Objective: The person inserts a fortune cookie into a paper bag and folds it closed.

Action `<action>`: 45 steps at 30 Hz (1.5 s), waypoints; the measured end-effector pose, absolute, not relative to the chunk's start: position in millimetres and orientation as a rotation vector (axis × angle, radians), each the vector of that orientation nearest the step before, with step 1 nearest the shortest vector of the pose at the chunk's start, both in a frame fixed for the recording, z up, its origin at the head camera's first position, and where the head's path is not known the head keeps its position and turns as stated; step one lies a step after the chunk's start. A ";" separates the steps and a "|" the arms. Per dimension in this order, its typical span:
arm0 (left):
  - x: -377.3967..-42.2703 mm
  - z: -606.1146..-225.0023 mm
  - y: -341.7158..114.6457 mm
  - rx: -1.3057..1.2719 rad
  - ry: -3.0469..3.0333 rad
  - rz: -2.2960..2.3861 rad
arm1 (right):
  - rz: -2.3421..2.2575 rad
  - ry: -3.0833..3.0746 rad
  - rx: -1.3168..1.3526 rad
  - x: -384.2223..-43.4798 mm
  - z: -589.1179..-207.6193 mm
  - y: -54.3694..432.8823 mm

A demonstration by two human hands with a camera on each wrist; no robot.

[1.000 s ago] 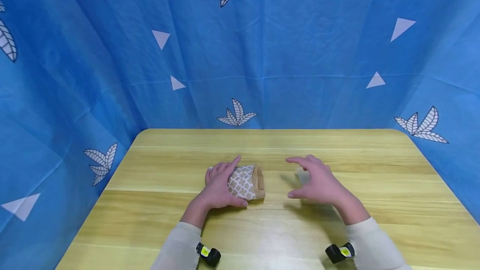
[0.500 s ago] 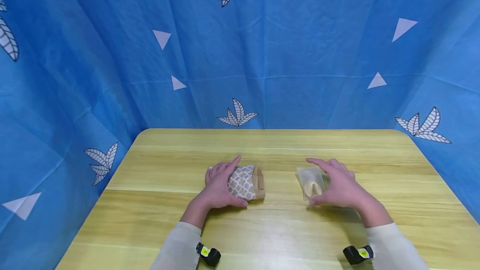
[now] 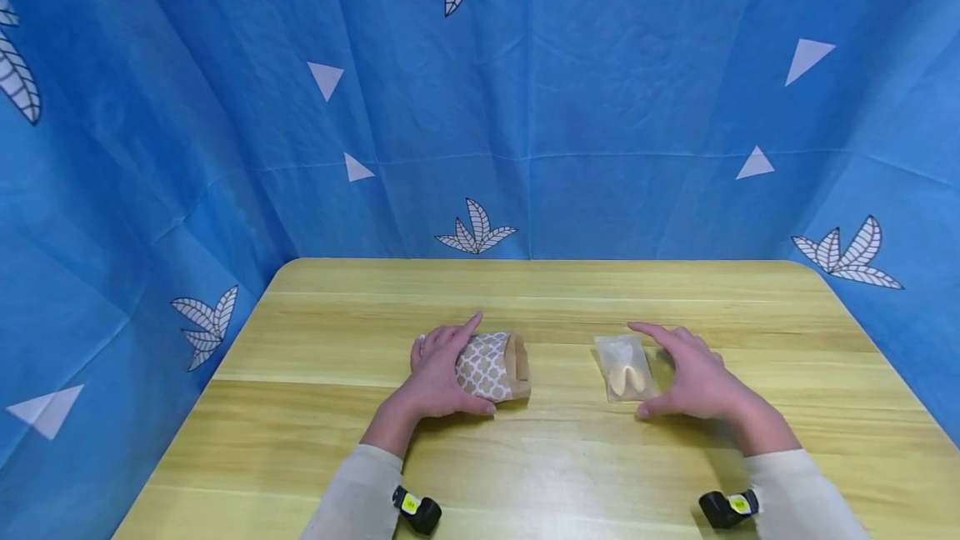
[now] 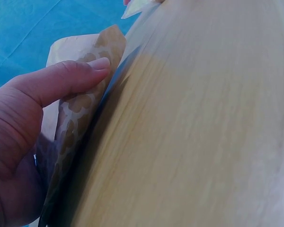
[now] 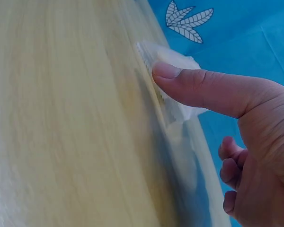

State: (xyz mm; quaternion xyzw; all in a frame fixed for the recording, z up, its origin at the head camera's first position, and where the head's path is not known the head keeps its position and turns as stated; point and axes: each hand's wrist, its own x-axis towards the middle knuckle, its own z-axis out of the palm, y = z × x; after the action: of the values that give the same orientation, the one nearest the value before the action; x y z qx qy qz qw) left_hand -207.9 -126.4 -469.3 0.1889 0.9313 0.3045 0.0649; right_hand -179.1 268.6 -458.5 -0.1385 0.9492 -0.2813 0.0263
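My left hand holds a brown paper bag with a white lattice pattern on the table. Its thumb lies along the bag's near side and the other fingers are at the far left side. The bag's mouth faces right. A small clear packet lies to the right, with a folded tan fortune cookie inside. My right hand is just right of this packet, thumb and forefinger spread apart, nothing gripped. In the right wrist view, the thumb overlaps the packet.
Both hands are over a light wooden table with rounded far corners. Behind and beside it hangs a blue cloth printed with white leaves and triangles. Each wrist wears a small black camera.
My right hand has moved right, away from over the packet, uncovering the packet and its cookie. My left hand and the paper bag have stayed in place.
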 end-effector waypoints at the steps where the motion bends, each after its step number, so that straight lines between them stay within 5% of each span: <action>1: -208.0 -469.4 -126.3 0.573 2.811 0.920 | -0.877 2.928 -0.424 -179.0 -459.6 269.5; 45: -209.3 -471.8 -124.2 0.584 2.828 0.883 | -1.271 2.776 -0.425 -180.3 -472.2 258.9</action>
State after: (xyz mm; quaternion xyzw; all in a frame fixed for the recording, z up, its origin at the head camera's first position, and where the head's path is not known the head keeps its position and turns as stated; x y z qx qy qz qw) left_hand -209.3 -124.2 -471.8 0.1930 0.9348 0.2919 0.0609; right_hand -180.3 258.9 -472.2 -0.1377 0.9003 -0.4120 0.0294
